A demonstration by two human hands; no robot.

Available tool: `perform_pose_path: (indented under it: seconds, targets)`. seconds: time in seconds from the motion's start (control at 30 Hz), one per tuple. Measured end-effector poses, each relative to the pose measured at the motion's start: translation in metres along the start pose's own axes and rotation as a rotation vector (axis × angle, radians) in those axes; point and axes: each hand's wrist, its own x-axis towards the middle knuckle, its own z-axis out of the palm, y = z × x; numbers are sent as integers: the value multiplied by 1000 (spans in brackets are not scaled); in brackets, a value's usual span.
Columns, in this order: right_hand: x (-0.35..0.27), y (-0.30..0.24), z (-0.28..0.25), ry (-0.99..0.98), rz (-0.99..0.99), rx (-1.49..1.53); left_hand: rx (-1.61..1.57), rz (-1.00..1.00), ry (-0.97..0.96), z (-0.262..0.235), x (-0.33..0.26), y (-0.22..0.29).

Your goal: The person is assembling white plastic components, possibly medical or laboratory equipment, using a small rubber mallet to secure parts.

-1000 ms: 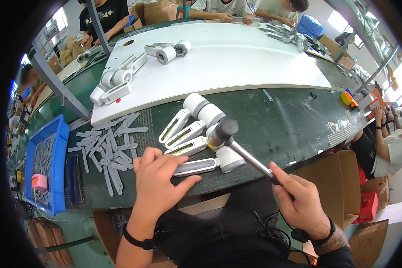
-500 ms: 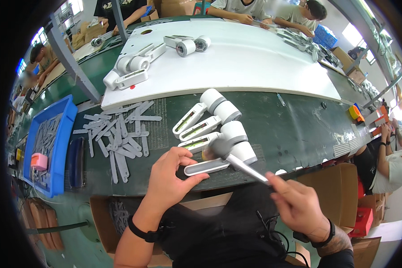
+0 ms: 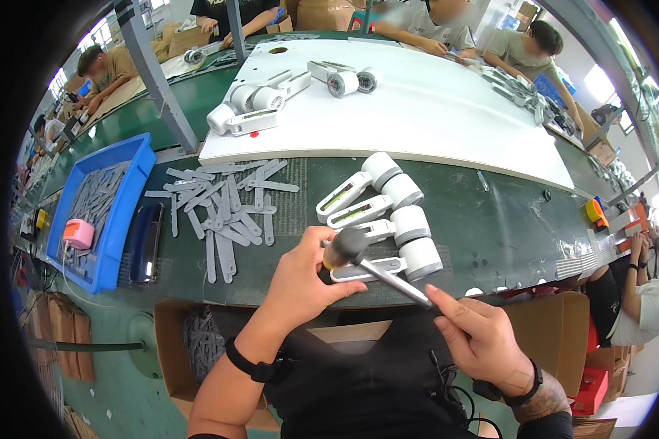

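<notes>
In my right hand (image 3: 483,340) is the metal handle of a mallet (image 3: 397,282) with a dark, blurred head. The mallet head is over the nearest white hinged unit (image 3: 370,269), which has a long arm with a grey strip in it and a drum-shaped end. My left hand (image 3: 300,274) grips the arm's left end between thumb and fingers; the mallet head partly hides the fingertips. Beyond it, several similar units (image 3: 350,212) lie side by side, their arms showing open slots with green inside. Loose grey strips (image 3: 227,212) are heaped to the left of them.
A blue bin (image 3: 113,245) of grey strips, with a pink object (image 3: 78,233) on it, stands left beside a dark case (image 3: 147,243). More white units rest on a white board (image 3: 432,102) across the bench. Co-workers sit beyond; an open carton (image 3: 549,333) is below right.
The whole view has shifted, so the bench things appear further right. The mallet head is now lower left over the nearest unit, by my left fingers. Both hands keep their hold.
</notes>
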Motion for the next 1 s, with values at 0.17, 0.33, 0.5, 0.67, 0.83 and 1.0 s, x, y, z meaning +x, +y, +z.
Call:
perform_pose_path:
  seconds: [0.17,0.33,0.5,0.67,0.83,1.0]
  targets:
    - [-10,11,-8,-91,82,27,108,160,0,6,-1,-9]
    - [-35,28,-16,209,163,216,-91,-227,-239,-13,-13,17]
    - [-56,39,-23,494,402,356,-385,-336,-228,13,49,46]
    - [-82,60,-17,653,536,506,-905,-262,-48,56,126,67]
    - [-99,74,-9,585,569,519,-397,-58,64,27,130,8]
    - [-96,81,-2,524,561,520,682,-171,42,-73,104,-8]
